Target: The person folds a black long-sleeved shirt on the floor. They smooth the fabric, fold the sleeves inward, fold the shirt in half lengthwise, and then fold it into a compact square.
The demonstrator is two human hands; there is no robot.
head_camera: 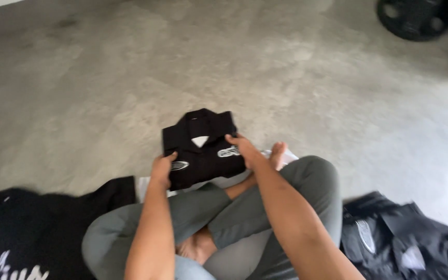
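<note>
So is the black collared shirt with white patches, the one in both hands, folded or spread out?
Folded. The black collared shirt forms a compact rectangle, collar on top, sleeves tucked away. The left hand and right hand grip its sides.

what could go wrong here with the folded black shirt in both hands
The folded black shirt is pinched only at its near edges by the left hand and right hand, so the far half may sag and the fold could come undone. It hangs just above the bare concrete floor, where it might pick up dust. The loose black garment lies close by the right knee and could get dragged or creased.
</note>
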